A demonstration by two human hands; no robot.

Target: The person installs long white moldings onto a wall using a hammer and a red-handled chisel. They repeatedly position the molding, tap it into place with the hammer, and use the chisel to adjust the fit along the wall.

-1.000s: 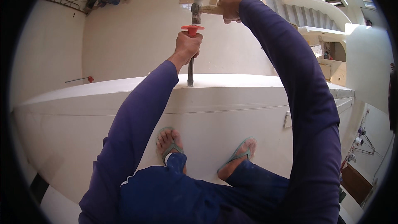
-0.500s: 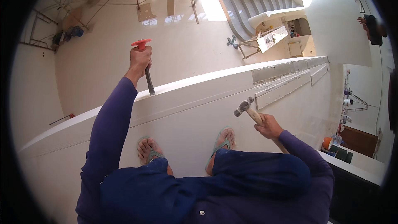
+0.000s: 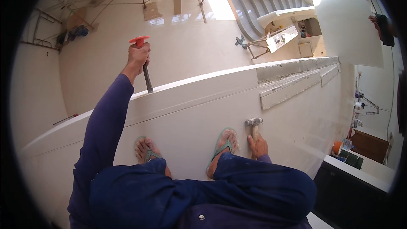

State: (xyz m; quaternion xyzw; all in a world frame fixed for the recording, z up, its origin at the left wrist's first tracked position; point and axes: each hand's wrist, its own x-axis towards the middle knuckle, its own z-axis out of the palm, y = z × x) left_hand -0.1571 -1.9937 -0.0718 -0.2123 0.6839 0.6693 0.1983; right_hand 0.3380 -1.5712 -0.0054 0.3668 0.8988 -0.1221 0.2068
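My left hand (image 3: pixel 138 57) is wrapped round a cold chisel (image 3: pixel 147 80) with a round red hand guard at its top. The chisel stands nearly upright, its tip at the outer edge of the long white ledge (image 3: pixel 199 88). At the right, my right hand (image 3: pixel 258 147) grips the wooden handle of a ball-peen hammer (image 3: pixel 254 122). The hammer's head points away from me, low over the white surface and apart from the chisel. Right of the hammer, along the edge, lies a detached white strip (image 3: pixel 290 90) beside a bare, rough grey stretch (image 3: pixel 275 73).
My sandalled feet (image 3: pixel 226 142) rest on the white surface between my hands. Beyond the edge, a floor (image 3: pixel 106 68) lies far below, with scaffolding, a curved grey staircase (image 3: pixel 263 6) and a trestle table (image 3: pixel 282 38). An orange container (image 3: pixel 337 147) stands at the right.
The hammer has swung down and toward me, and its head has turned. My left hand and the chisel have shifted slightly left and away in the picture, as the view also moved a little.
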